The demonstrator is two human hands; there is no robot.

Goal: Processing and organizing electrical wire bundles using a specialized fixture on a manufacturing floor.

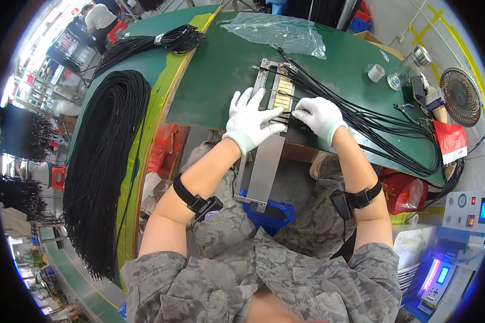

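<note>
A long silver metal fixture lies over the green table's front edge, its near end above my lap. Along its far half runs a row of brass-coloured blocks, with several thin black cable ends laid across them. My white-gloved left hand rests over the fixture's left side, fingers spread, with fingertips by the nearest blocks. At the right side, my gloved right hand has its fingers curled and pinched at a black cable end beside the blocks. The fingertips partly hide that cable. A bundle of black cables stretches from the fixture to the right.
A clear plastic bag lies at the back of the green table. At right stand a white roll, a glass jar, pliers and a fan. Large black cable bundles lie at left. Another person is far left.
</note>
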